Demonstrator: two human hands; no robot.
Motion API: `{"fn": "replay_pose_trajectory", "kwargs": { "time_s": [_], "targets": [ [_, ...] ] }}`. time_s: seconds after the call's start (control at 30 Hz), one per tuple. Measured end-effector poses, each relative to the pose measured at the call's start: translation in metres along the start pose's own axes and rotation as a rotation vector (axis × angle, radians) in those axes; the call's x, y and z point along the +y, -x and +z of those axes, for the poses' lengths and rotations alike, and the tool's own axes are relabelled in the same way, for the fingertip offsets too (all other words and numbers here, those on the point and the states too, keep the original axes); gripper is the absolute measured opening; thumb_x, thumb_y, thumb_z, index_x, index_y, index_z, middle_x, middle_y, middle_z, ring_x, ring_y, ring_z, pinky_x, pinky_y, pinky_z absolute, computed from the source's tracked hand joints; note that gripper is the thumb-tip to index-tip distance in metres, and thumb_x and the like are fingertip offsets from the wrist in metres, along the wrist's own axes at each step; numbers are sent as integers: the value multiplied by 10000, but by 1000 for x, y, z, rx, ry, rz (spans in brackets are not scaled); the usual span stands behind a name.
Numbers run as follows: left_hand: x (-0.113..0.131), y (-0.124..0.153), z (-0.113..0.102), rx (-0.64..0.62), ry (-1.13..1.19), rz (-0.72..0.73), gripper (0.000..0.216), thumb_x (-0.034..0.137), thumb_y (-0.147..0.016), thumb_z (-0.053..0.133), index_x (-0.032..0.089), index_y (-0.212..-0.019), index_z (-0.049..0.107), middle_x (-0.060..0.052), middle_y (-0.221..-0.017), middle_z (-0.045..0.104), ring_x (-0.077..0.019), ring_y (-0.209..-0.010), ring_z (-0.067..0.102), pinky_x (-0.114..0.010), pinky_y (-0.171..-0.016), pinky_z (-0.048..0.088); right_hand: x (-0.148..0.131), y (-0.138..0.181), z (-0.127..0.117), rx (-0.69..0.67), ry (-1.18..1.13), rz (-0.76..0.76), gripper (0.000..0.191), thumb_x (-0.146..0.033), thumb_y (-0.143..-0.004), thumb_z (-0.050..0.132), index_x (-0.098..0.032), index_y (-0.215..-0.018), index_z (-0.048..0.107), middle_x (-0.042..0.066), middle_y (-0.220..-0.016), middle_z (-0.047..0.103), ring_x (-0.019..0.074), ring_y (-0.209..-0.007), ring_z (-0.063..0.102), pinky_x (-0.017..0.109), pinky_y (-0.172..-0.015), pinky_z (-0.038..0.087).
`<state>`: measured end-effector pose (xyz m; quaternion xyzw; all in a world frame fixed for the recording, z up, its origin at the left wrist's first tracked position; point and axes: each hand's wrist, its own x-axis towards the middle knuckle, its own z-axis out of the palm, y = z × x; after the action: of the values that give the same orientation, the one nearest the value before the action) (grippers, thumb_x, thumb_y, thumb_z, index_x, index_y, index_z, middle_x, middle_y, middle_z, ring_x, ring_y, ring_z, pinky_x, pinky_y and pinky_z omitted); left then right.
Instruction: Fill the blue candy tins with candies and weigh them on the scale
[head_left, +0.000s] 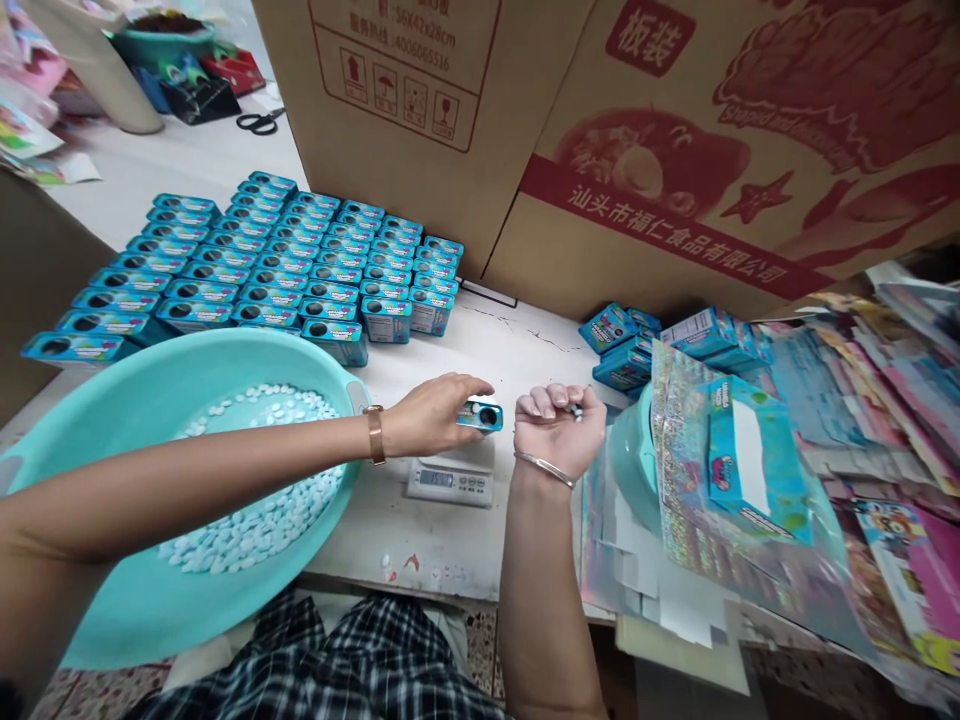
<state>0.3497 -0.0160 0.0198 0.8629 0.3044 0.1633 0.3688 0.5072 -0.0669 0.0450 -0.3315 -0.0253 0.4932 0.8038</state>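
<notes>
Over the small digital scale (451, 478) near the table's front edge, as the head view shows it, my left hand (431, 412) reaches across with a watch on its wrist. It grips a little blue tin (481, 414) between thumb and fingertips. The tin is directly above the scale's platform with its dark round window facing up; I cannot tell whether it touches. The scale's display is too small for me to read.

Just beside it, my right hand (559, 425) is turned palm up and curled closed, its fingers folded on a few white tablets (576, 411), a bangle at the wrist. Under my left forearm lies a turquoise basin (150, 610) holding a heap of white tablets (255, 520). Behind it, rows of blue tins (255, 260) stand packed together.

Two cardboard cartons (675, 150) rise at the back. One reads "56X42X28cm" and "4006065516"; the other carries "板装" and "汕头市福仁食品有限公司" on a red band. Loose blue boxes (622, 345) lie below them, and glossy printed sheets (825, 440) pile up at right.
</notes>
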Motion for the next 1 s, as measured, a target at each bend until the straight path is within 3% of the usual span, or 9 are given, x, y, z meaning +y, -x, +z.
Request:
{"fn": "replay_pose_trajectory", "kwargs": {
  "time_s": [0.2,0.47,0.73,0.87,1.0],
  "targets": [
    [-8,8,-11,33,-53,34,578,299,-786,712,132,-1304,519,-126,-1296,595,-259,-1213,533,-404,-1043,416,-19,2,-15,-21,-11,-42,230,-274,-786,529,-201,-634,372,-91,-541,392,51,-396,343,184,-411,289],
    [-4,12,-25,130,-298,159,301,305,-920,553,176,-1180,629,-90,-1065,638,-244,-1022,553,-433,-958,392,-26,1,-37,8,-7,-60,246,-280,-750,581,-203,-641,375,-96,-541,397,45,-391,344,180,-407,296],
    [4,9,-30,66,-453,182,249,226,-930,512,209,-1140,644,-66,-1072,648,-243,-1057,528,-512,-1062,242,-26,0,-43,68,-114,-22,236,-280,-785,537,-200,-630,378,-89,-528,402,53,-385,321,184,-394,274],
    [9,3,-32,20,-547,290,276,162,-915,499,208,-1147,641,-71,-1093,653,-236,-1034,517,-431,-971,317,-25,-1,-49,52,-106,-26,248,-284,-759,583,-199,-640,384,-94,-534,411,45,-387,324,175,-399,275],
    [10,-4,-29,-28,-676,322,240,132,-899,488,195,-1035,675,-71,-933,666,-231,-904,524,-397,-844,344,-27,-1,-56,19,-91,-42,257,-287,-753,596,-198,-642,383,-94,-536,419,42,-390,338,173,-406,287]
  ]
}}
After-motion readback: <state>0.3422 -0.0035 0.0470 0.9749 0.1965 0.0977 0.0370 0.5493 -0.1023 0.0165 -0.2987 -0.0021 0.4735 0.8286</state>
